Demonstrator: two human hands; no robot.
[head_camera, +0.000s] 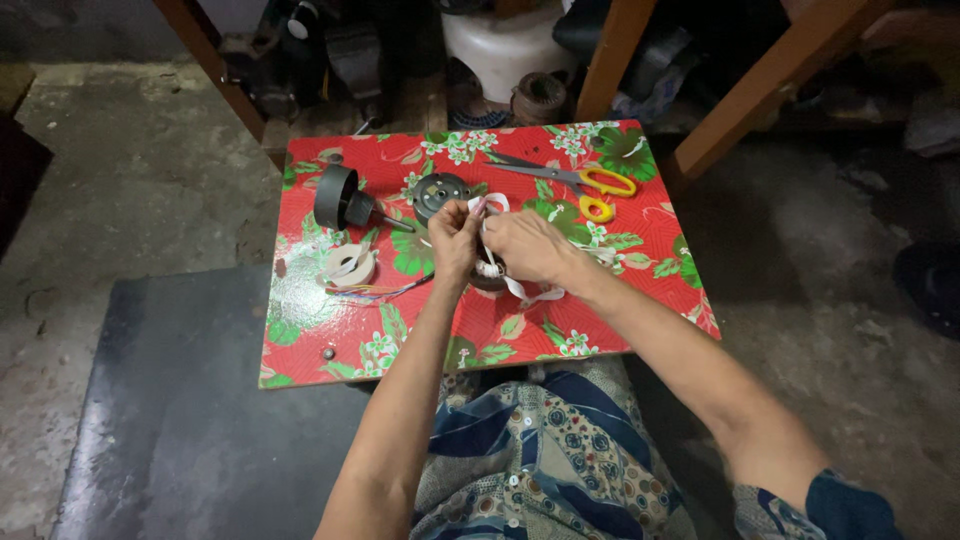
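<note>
Over a small table with a red flowered cover (330, 330), my left hand (455, 243) and my right hand (528, 246) meet on a round motor winding (488, 276). Both hands pinch a strip of white tape (490, 205) that loops up between the fingers. A loose end of white tape (540, 295) trails under my right wrist. The winding itself is mostly hidden by my hands.
On the table lie a dark rotor with a shaft (345, 198), a round grey motor cover (440, 192), a roll of white tape (350, 265) with coloured wires (385, 291), and yellow-handled scissors (590, 182). Wooden legs (610, 50) and clutter stand beyond the far edge.
</note>
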